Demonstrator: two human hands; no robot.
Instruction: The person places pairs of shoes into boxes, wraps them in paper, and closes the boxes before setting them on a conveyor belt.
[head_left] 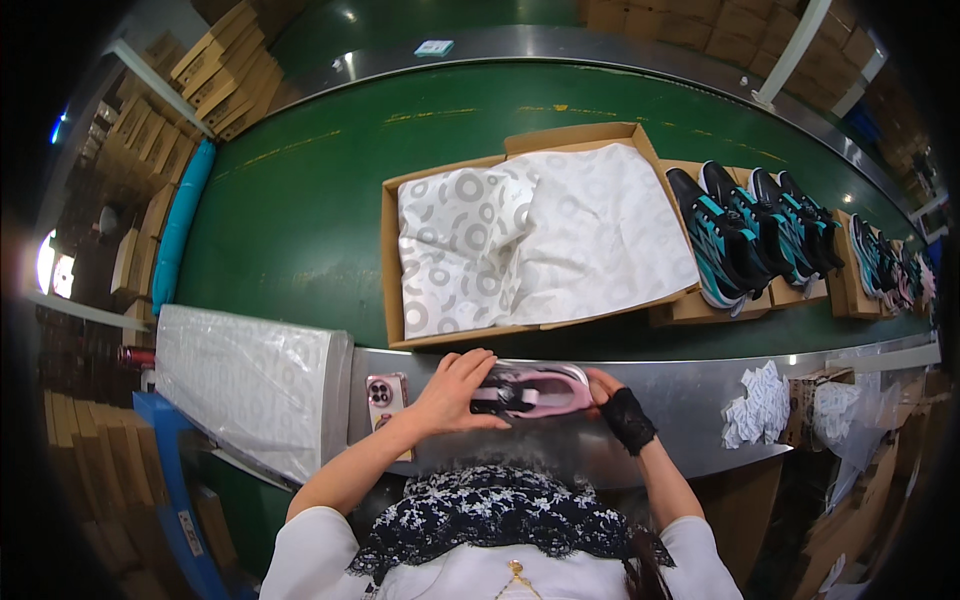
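A pink and black sneaker [548,392] lies sideways over the steel ledge, its opening facing up. My left hand [452,392] grips the toe end, fingers across the upper and thumb along the near side. At the heel end, my right hand [618,408], in a black lace half-glove, holds the shoe; part of its fingers is hidden behind the heel. Beyond my hands sits an open cardboard box [392,270] lined with white patterned tissue paper [600,235], which covers whatever is inside. A pink-edged phone [386,398] lies left of my left hand.
A wrapped stack of tissue paper [250,385] lies on the left. Black and teal sneakers [735,240] stand on boxes at the right, along the green conveyor belt [300,200]. White paper slips [757,405] are heaped on the steel ledge [660,390]. A blue post [180,490] stands lower left.
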